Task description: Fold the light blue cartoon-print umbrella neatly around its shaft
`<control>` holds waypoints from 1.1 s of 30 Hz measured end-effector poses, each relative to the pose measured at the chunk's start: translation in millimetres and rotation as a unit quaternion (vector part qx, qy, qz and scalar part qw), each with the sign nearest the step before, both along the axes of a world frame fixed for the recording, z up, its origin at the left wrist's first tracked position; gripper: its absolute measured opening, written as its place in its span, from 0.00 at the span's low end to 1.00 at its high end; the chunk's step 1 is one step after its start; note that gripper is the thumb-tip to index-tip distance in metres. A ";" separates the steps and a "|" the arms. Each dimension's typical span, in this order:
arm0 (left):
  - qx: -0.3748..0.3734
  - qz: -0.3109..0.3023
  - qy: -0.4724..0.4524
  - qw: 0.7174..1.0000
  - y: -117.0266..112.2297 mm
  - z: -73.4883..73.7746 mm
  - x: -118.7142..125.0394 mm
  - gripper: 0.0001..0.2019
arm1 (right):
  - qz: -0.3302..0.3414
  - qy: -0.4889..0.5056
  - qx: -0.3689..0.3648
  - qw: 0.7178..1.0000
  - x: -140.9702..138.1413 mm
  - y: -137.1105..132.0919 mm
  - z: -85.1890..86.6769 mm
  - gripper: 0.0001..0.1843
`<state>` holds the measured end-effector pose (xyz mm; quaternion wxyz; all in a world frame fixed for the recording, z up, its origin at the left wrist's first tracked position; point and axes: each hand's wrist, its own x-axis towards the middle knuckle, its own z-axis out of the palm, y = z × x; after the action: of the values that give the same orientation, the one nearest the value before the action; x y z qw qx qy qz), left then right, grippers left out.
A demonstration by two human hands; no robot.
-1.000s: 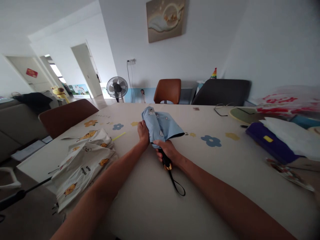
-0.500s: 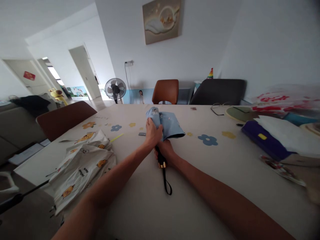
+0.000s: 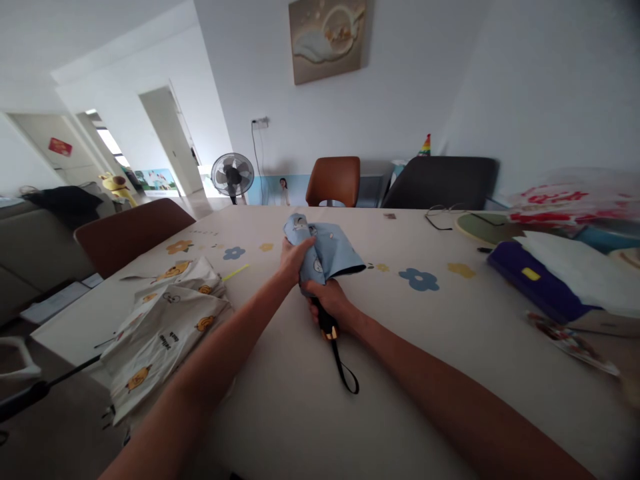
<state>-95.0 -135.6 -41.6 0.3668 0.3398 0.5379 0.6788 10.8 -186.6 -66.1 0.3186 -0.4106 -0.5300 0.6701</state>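
Observation:
A folded light-blue umbrella point(image 3: 333, 250) with small printed figures is held above the middle of the table. Its black handle, with a gold band and a wrist strap point(image 3: 346, 373), points toward me. My left hand point(image 3: 295, 257) is wrapped round the rolled left side of the canopy, thumb across the cloth. Lower down, my right hand point(image 3: 330, 300) grips the umbrella where the handle meets the canopy; some of its fingers are hidden beneath. A loose flap of canopy, dark on the inside, sticks out to the right.
A second umbrella point(image 3: 170, 320), cream with yellow ducks, lies loosely folded at the left of the white table point(image 3: 280, 413), its shaft over the edge. Glasses point(image 3: 440, 220), a purple box point(image 3: 537, 280) and a plastic bag point(image 3: 565, 200) are on the right. Chairs point(image 3: 333, 180) stand behind.
My left hand has shifted slightly left, its thumb now lying over the rolled cloth. The canopy has turned a little, and the handle's strap end has swung to the right.

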 end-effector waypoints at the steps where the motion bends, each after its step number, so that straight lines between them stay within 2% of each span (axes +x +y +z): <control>1: -0.008 -0.024 -0.030 0.999 0.4 0.1 -0.3 0.17 | 0.004 0.004 -0.001 1.000 0.3 0.2 -0.3 0.13; 3: -0.025 -0.053 -0.067 0.996 0.7 0.4 -1.1 0.13 | 0.010 0.011 -0.004 1.000 0.6 0.7 -0.9 0.12; 14: -0.034 -0.025 -0.091 0.995 3.3 2.7 -5.6 0.11 | 0.029 0.035 -0.040 0.998 1.1 0.1 2.6 0.12; 20: -0.006 -0.025 -0.087 0.996 -0.8 9.2 -3.2 0.12 | 0.018 0.184 -0.045 0.982 -1.8 4.9 -4.2 0.13; 25: -0.010 -0.026 -0.094 0.995 -3.2 8.5 -0.9 0.12 | 0.079 0.259 -0.104 0.957 1.9 8.9 -8.2 0.12; 28: -0.033 -0.024 -0.102 0.994 -2.9 6.6 -1.5 0.12 | 0.100 0.247 -0.137 0.954 4.4 10.2 -7.9 0.08; 33: -0.041 -0.031 -0.111 0.992 0.5 2.5 -3.7 0.10 | 0.083 0.199 -0.144 0.966 6.2 12.0 -7.5 0.06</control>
<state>-98.7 -135.1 -39.1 0.4589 0.2639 0.5100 0.6780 17.0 -174.5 -73.7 0.2987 -0.2647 -0.3861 0.8317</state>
